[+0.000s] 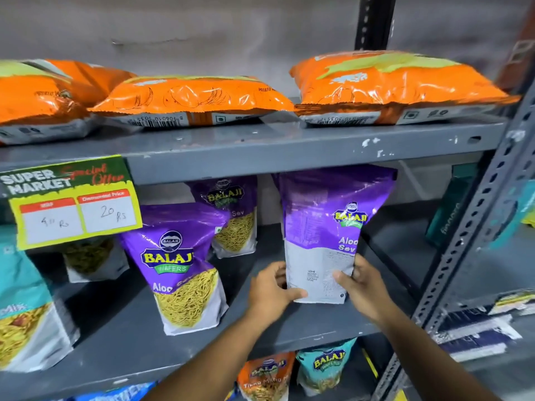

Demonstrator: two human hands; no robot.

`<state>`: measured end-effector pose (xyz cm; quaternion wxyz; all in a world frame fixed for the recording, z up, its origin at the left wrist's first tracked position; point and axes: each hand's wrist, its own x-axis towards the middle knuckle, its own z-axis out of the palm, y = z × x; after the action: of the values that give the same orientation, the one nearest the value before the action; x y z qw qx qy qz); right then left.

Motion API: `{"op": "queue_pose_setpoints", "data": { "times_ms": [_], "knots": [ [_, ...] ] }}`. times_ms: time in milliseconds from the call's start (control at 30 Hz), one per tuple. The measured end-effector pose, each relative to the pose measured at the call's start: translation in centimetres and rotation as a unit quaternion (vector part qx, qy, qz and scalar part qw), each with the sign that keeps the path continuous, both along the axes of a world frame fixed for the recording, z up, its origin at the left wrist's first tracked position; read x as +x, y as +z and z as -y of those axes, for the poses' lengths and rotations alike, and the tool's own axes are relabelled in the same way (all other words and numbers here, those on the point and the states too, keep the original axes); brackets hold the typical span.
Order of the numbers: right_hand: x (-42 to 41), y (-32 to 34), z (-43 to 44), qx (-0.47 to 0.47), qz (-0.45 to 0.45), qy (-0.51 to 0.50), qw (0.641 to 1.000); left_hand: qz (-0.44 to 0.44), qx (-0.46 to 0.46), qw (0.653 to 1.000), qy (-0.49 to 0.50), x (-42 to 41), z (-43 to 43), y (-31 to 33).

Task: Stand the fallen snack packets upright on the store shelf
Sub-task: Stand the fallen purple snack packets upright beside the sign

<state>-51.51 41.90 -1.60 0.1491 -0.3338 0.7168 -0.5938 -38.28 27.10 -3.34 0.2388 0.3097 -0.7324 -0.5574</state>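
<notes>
A purple Aloo Sev packet (327,224) stands upright on the grey middle shelf (130,331), turned so its back and side face me. My left hand (273,290) grips its lower left edge and my right hand (362,285) grips its lower right edge. Two more purple Aloo Sev packets stand upright to the left: one near the front (182,267), one further back (231,215). On the top shelf (289,149) three orange wafer packets lie flat: left (43,94), middle (191,99), right (396,85).
A yellow-green price tag (72,201) hangs from the top shelf's edge at left. A teal snack packet (26,308) stands at the far left. The perforated shelf upright (474,227) runs down the right side. Orange and teal packets (292,371) sit on the shelf below.
</notes>
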Motion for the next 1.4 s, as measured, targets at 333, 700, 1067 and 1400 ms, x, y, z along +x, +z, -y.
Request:
{"op": "queue_pose_setpoints", "data": {
  "times_ms": [333, 700, 1067, 1400],
  "knots": [
    [-1.9, -3.6, 0.0, 0.029, 0.011, -0.007, 0.999, 0.037, -0.015, 0.999, 0.0, -1.1, -0.7, -2.7],
    [8.2, -6.5, 0.2, 0.059, -0.163, -0.1, 0.98, -0.094, 0.002, 0.995, 0.018, -3.3, -0.6, 5.0],
    [-1.6, -5.4, -0.4, 0.042, 0.038, 0.021, 0.998, -0.132, 0.013, 0.99, 0.041, -0.4, -1.7, 1.6],
    [-4.2, -5.1, -1.3, 0.029, 0.031, 0.146, 0.988, -0.089, 0.081, 0.988, -0.093, -3.7, 0.4, -2.7]
  ]
}}
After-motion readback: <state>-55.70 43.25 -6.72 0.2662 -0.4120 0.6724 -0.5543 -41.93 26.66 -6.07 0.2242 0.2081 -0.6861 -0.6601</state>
